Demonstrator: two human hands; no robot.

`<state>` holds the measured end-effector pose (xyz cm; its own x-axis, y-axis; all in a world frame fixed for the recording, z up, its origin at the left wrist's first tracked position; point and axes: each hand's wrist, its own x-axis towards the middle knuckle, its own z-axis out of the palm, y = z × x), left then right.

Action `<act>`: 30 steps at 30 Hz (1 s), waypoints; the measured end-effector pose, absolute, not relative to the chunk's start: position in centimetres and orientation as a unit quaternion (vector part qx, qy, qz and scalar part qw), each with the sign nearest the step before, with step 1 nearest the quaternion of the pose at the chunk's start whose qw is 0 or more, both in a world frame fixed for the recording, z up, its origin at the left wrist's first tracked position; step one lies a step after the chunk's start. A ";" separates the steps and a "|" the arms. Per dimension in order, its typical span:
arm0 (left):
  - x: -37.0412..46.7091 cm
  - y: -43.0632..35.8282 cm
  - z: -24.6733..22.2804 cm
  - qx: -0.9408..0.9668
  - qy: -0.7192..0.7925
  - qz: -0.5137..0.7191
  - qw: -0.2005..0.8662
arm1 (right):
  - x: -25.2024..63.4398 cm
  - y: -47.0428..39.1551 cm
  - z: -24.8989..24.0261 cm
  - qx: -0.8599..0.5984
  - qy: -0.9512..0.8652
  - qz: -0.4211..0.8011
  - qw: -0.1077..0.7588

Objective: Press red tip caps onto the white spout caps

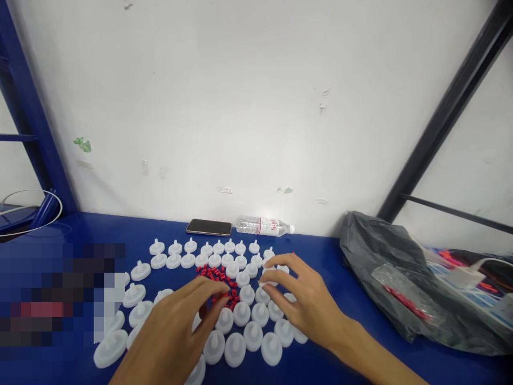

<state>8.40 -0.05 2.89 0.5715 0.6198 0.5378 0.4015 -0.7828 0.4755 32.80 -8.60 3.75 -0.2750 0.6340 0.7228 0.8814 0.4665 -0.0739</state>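
Note:
Several white round caps with short stems (pixel 235 350) stand on the blue table (pixel 320 267), spread around a small pile of red pieces (pixel 216 274). Over the near side of that pile is my left hand (pixel 180 321), thumb and forefinger brought together at the red pieces; whatever lies between the tips is too small to name. My right hand (pixel 306 299) reaches over the caps on the right, its fingers bent and its fingertips close to the stem of one cap, which they partly hide.
A phone (pixel 209 227) and a clear plastic bottle (pixel 264 226) lie along the wall. At the right, a dark plastic bag (pixel 360 251) has a clear packet of red pieces (pixel 409 299) on it. A blurred patch covers the far left.

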 end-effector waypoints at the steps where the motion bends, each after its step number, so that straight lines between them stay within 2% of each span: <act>1: 8.4 -0.4 2.9 0.872 0.272 0.377 0.154 | 32.6 -8.8 3.7 -0.475 -0.785 -0.180 0.354; 11: 9.4 -1.5 1.9 0.895 0.146 0.353 0.230 | 31.1 -9.7 3.5 -0.399 -0.824 -0.208 0.345; 25: 9.2 -1.2 1.7 0.905 0.144 0.384 0.117 | 31.6 -9.4 3.8 -0.392 -0.808 -0.226 0.377; 30: 9.3 -1.3 1.8 0.899 0.156 0.393 0.114 | 31.4 -9.4 3.9 -0.390 -0.805 -0.236 0.379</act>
<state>9.25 -1.27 1.83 0.6425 0.3693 0.6714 0.1907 -0.9257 0.3266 31.41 -9.39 3.87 -0.4082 0.4499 0.7943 0.8077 0.5836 0.0845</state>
